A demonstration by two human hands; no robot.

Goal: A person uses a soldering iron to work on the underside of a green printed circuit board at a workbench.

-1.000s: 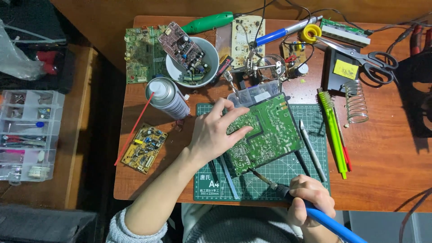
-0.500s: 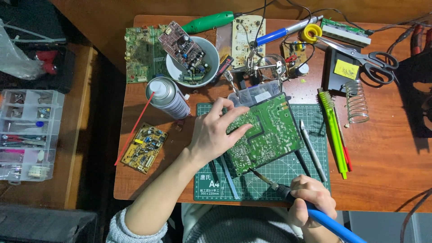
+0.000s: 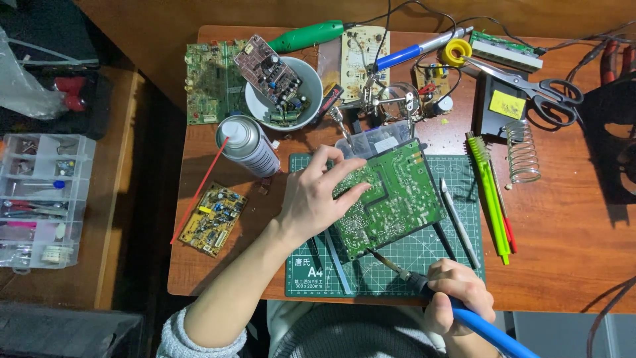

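Left hand (image 3: 318, 195) is pinning the green circuit board (image 3: 389, 199) flat, right hand (image 3: 457, 292) gripping the soldering iron (image 3: 424, 285), tip seemingly landing at the board's near edge, so I'm keeping it steady.

1. The picture is evenly and fairly brightly lit over the reddish-brown wooden desk (image 3: 570, 232), with the light coming from overhead.
2. The far left and lower left of the frame fall off into dim, murky darkness.
3. Shadows are soft: the left hand (image 3: 318, 195) casts a faint one onto the dark green cutting mat (image 3: 411, 255), and the coiled metal spring stand (image 3: 523, 151) throws a short one beside it.
4. A deep black shadow fills the right edge of the frame.
5. Mild glare sits on the silver spray can (image 3: 246, 142) and the white round bowl (image 3: 262, 109).
6. Focus is sharp in the centre, with no motion blur on the right hand (image 3: 457, 295).
7. Table edges bow slightly towards the corners.
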